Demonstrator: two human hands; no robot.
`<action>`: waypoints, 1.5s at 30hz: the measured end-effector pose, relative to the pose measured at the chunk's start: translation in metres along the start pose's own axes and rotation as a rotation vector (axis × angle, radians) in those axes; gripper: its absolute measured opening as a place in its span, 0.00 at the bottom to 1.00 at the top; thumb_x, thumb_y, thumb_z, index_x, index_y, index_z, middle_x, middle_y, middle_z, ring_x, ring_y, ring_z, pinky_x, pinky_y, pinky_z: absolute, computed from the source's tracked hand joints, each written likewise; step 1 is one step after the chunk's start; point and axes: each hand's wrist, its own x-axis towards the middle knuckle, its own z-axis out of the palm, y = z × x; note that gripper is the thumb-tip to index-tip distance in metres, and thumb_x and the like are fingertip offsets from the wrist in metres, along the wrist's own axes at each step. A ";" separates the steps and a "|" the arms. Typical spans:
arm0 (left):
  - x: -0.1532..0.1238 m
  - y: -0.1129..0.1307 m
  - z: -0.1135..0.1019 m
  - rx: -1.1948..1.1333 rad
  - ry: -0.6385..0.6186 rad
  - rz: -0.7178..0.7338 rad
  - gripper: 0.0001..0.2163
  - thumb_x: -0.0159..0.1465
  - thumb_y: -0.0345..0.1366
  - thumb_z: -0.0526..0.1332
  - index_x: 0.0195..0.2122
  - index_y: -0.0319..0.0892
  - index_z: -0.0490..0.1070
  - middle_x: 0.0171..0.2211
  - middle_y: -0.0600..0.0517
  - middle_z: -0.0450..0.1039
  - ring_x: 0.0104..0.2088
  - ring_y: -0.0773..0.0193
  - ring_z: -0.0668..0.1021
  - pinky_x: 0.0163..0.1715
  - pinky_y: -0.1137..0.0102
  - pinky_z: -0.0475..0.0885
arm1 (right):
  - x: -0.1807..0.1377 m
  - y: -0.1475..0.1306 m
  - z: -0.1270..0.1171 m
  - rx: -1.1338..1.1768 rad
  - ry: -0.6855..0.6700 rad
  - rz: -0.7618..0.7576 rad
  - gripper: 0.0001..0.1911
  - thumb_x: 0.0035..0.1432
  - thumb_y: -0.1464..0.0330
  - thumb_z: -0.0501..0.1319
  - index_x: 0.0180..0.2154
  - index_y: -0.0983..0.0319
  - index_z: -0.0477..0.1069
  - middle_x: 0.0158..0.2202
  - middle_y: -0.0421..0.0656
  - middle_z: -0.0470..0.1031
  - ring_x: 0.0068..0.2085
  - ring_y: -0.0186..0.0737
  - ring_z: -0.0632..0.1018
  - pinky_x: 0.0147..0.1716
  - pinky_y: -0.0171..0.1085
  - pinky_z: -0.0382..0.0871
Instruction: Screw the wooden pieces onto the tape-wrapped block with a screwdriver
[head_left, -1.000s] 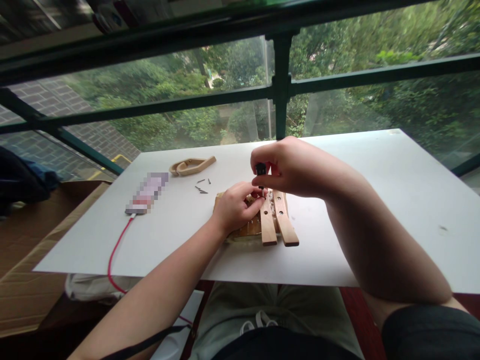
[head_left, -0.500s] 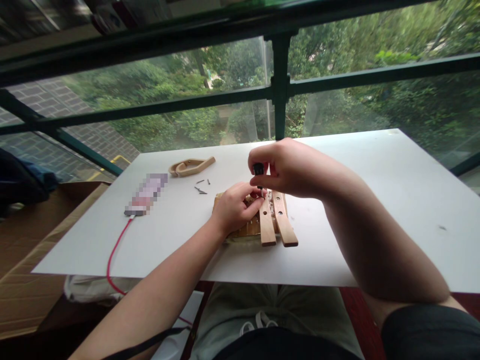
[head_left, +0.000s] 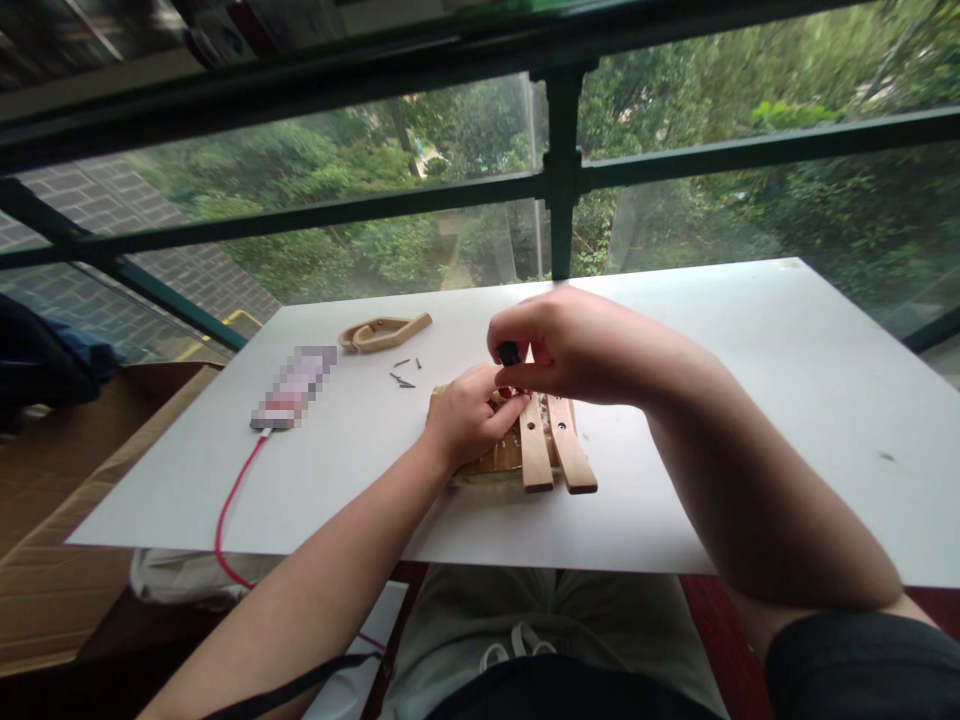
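Observation:
My right hand [head_left: 541, 345] is closed around the black handle of a screwdriver [head_left: 509, 352], held upright over the far end of a light wooden handle piece [head_left: 535, 455]. My left hand [head_left: 474, 412] rests beside that piece, thumb and forefinger brought together at the screwdriver's lower end. What the fingertips pinch is hidden. An open hole shows in this piece. A second wooden handle piece [head_left: 576, 462] lies to its right, with a screw visible in a hole. Both lie across a brownish, tape-wrapped block [head_left: 487, 466], with pale shavings around them.
On the white table [head_left: 720, 460], several loose screws [head_left: 403, 381] lie left of the block. Behind them is a curved wooden part [head_left: 386, 333]. A pixelated phone [head_left: 294, 388] with a red cable [head_left: 223, 515] lies at left. A cardboard box [head_left: 97, 470] stands beside the table.
My right hand and the screwdriver have moved slightly down and left, covering the far ends of the wooden pieces more. The left hand stays where it was.

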 end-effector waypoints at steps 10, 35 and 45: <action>-0.001 0.001 -0.001 -0.003 -0.014 0.003 0.03 0.59 0.34 0.62 0.33 0.41 0.71 0.25 0.53 0.70 0.27 0.65 0.73 0.27 0.71 0.66 | 0.001 0.001 0.002 -0.033 0.012 0.057 0.07 0.56 0.66 0.61 0.35 0.63 0.73 0.27 0.40 0.70 0.28 0.31 0.67 0.30 0.34 0.54; 0.001 0.000 -0.002 -0.057 0.029 0.007 0.07 0.63 0.38 0.61 0.33 0.41 0.73 0.27 0.53 0.72 0.29 0.66 0.72 0.31 0.70 0.67 | -0.002 0.011 -0.001 0.029 0.009 0.036 0.15 0.53 0.67 0.62 0.44 0.62 0.70 0.38 0.43 0.75 0.34 0.34 0.71 0.33 0.34 0.58; 0.003 0.003 -0.004 -0.112 -0.014 -0.024 0.07 0.65 0.37 0.60 0.36 0.42 0.76 0.32 0.51 0.75 0.34 0.64 0.75 0.38 0.69 0.70 | -0.006 0.009 -0.007 0.084 -0.066 -0.015 0.12 0.54 0.74 0.56 0.41 0.61 0.70 0.36 0.41 0.74 0.32 0.32 0.68 0.31 0.33 0.55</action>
